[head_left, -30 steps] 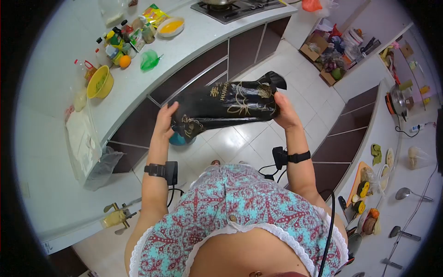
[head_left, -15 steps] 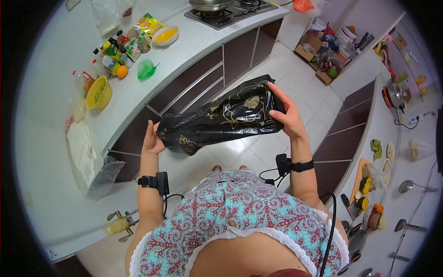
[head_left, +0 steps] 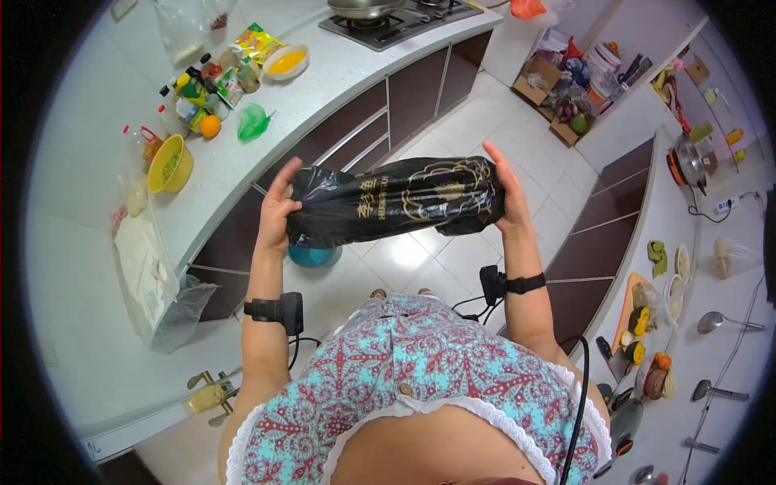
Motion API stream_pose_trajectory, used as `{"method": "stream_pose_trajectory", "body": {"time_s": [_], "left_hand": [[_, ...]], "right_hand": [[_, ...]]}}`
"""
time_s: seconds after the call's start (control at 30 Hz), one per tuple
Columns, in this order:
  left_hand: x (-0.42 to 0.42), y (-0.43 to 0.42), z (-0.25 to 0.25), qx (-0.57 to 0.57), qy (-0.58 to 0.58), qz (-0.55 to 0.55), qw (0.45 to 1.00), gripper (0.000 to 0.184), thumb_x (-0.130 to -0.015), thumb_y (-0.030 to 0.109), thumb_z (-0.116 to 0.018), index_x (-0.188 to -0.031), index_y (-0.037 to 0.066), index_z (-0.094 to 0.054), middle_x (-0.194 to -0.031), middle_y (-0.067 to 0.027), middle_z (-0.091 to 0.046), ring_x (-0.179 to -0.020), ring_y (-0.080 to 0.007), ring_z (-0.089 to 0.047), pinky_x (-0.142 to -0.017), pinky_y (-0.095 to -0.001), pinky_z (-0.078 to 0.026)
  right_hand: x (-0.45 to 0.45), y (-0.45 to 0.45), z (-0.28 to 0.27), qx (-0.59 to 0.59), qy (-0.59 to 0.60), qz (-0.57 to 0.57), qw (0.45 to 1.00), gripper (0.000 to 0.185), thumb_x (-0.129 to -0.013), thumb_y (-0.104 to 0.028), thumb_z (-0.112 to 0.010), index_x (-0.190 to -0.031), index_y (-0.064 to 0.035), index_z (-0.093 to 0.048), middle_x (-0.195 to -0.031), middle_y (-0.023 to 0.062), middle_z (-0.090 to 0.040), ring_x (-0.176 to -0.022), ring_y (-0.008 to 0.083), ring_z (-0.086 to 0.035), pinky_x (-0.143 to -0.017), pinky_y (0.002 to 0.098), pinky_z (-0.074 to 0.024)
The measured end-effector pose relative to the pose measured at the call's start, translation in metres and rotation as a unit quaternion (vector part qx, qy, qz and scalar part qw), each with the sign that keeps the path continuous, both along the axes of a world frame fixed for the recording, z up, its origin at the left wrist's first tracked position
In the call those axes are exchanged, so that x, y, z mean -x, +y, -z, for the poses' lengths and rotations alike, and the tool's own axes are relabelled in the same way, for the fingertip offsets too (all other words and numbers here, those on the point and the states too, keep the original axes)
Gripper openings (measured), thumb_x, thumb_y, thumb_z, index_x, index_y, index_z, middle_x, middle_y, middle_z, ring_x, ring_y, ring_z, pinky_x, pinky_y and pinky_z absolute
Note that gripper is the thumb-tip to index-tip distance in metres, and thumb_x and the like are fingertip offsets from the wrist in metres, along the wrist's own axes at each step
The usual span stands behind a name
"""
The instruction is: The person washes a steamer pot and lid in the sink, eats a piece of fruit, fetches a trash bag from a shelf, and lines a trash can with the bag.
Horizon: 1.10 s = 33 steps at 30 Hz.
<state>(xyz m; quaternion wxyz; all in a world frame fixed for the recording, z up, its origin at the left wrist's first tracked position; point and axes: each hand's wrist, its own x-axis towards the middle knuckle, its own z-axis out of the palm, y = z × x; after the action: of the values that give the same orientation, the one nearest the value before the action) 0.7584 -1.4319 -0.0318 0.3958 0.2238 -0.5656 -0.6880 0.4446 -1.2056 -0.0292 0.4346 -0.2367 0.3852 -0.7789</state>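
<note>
A black plastic bag (head_left: 396, 200) with gold printed lettering and a flower design stretches level between my two hands, above the floor. My left hand (head_left: 279, 206) grips the bag's bunched left end, thumb lying on the near side. At the other end, my right hand (head_left: 509, 194) holds the bag's right edge with fingers pointing up along it; the thumb is hidden by the plastic. Whether anything is inside the bag cannot be made out.
Below the bag's left end a blue bucket (head_left: 315, 256) stands on the tiled floor. The left counter (head_left: 315, 97) carries a yellow bowl (head_left: 170, 164), bottles, an orange and a gas stove (head_left: 396, 20). On the right counter lies a cutting board (head_left: 629, 311) with cut vegetables.
The bag has gone from slanted to nearly level and its lettering now faces up. My left hand has risen and turned; my right hand's thumb has slipped from sight. The blue bucket is now visible.
</note>
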Motion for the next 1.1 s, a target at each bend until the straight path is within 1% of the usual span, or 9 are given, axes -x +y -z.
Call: {"method": "stream_pose_trajectory", "body": {"time_s": [0.2,0.27,0.4,0.47,0.57,0.73,0.77,0.87,1.1], "left_hand": [[-0.009,-0.01,-0.018,0.045,-0.045,0.019,0.998,0.062,-0.066,-0.006,-0.041,-0.127,-0.003,-0.051,-0.132,-0.0121,-0.051,-0.126,-0.0205,-0.043,-0.106,-0.0291,-0.029],[-0.013,-0.015,-0.022,0.109,-0.046,-0.043,0.992,0.066,-0.067,-0.006,-0.041,-0.133,-0.003,-0.044,-0.139,-0.0125,-0.043,-0.133,-0.0212,-0.034,-0.109,-0.0299,-0.024],[-0.027,-0.014,-0.037,0.147,-0.086,-0.079,0.982,0.071,-0.066,-0.005,-0.041,-0.137,-0.002,-0.038,-0.144,-0.0118,-0.036,-0.136,-0.021,-0.028,-0.111,-0.0304,-0.02],[-0.032,-0.016,-0.037,0.155,-0.091,-0.079,0.98,0.07,-0.066,-0.005,-0.041,-0.136,-0.003,-0.039,-0.143,-0.0118,-0.038,-0.136,-0.021,-0.029,-0.11,-0.0298,-0.02],[-0.038,-0.018,-0.035,0.174,-0.117,-0.077,0.975,0.073,-0.063,-0.004,-0.041,-0.136,-0.002,-0.041,-0.142,-0.0105,-0.04,-0.133,-0.0189,-0.033,-0.108,-0.028,-0.026],[-0.046,-0.03,-0.035,0.198,-0.148,-0.01,0.969,0.069,-0.065,-0.006,-0.04,-0.134,-0.003,-0.043,-0.136,-0.013,-0.046,-0.13,-0.0202,-0.038,-0.108,-0.03,-0.027],[-0.047,-0.031,-0.037,0.199,-0.15,-0.013,0.968,0.069,-0.065,-0.006,-0.04,-0.134,-0.003,-0.043,-0.136,-0.013,-0.046,-0.13,-0.0202,-0.038,-0.108,-0.03,-0.027],[-0.049,-0.028,-0.04,0.196,-0.141,-0.045,0.969,0.07,-0.065,-0.007,-0.039,-0.134,-0.002,-0.043,-0.134,-0.0132,-0.049,-0.128,-0.0198,-0.04,-0.105,-0.029,-0.031],[-0.05,-0.025,-0.031,0.064,0.001,-0.12,0.991,0.07,-0.067,-0.012,-0.04,-0.137,-0.001,-0.039,-0.138,-0.0135,-0.042,-0.121,-0.018,-0.047,-0.099,-0.028,-0.039]], "right_hand": [[0.019,-0.012,0.046,-0.034,-0.157,-0.158,0.974,0.054,-0.095,-0.034,-0.045,-0.138,-0.002,-0.036,-0.112,0.021,-0.061,-0.095,0.0287,-0.064,-0.084,0.039,-0.0528],[0.012,-0.017,0.046,-0.036,0.032,-0.033,0.998,0.047,-0.093,-0.021,-0.049,-0.135,-0.0004,-0.041,-0.115,0.0198,-0.06,-0.096,0.0261,-0.063,-0.085,0.0372,-0.0516],[0.027,-0.009,0.047,0.046,-0.041,0.026,0.998,0.034,-0.088,-0.014,-0.056,-0.119,0.0017,-0.054,-0.119,0.0163,-0.058,-0.101,0.0216,-0.061,-0.089,0.0389,-0.0496],[0.027,-0.014,0.047,0.07,-0.122,0.067,0.988,0.034,-0.092,-0.023,-0.053,-0.115,0.0027,-0.054,-0.113,0.0158,-0.06,-0.101,0.0303,-0.06,-0.092,0.0421,-0.0474],[0.022,-0.023,0.058,-0.08,-0.355,-0.156,0.918,0.052,-0.095,-0.042,-0.042,-0.116,0.0044,-0.053,-0.108,0.0202,-0.062,-0.097,0.0335,-0.062,-0.087,0.0451,-0.0507],[0.007,-0.031,0.105,-0.062,-0.245,-0.267,0.93,0.031,-0.091,-0.023,-0.057,-0.109,0.0013,-0.056,-0.096,0.0132,-0.066,-0.085,0.0193,-0.066,-0.075,0.0361,-0.0559],[0.01,-0.035,0.108,-0.153,-0.096,-0.182,0.967,0.022,-0.087,-0.014,-0.06,-0.104,-0.0009,-0.057,-0.092,0.0096,-0.066,-0.078,0.0156,-0.065,-0.069,0.0319,-0.0562],[-0.007,-0.047,0.043,-0.073,-0.065,-0.142,0.985,0.022,-0.087,-0.013,-0.059,-0.105,-0.0014,-0.056,-0.094,0.0092,-0.065,-0.081,0.0162,-0.065,-0.071,0.0313,-0.0556],[0.034,-0.053,0.061,0.047,-0.217,0.058,0.973,0.047,-0.091,-0.03,-0.054,-0.126,-0.0008,-0.046,-0.11,0.0177,-0.06,-0.096,0.027,-0.062,-0.086,0.0431,-0.0503]]}}
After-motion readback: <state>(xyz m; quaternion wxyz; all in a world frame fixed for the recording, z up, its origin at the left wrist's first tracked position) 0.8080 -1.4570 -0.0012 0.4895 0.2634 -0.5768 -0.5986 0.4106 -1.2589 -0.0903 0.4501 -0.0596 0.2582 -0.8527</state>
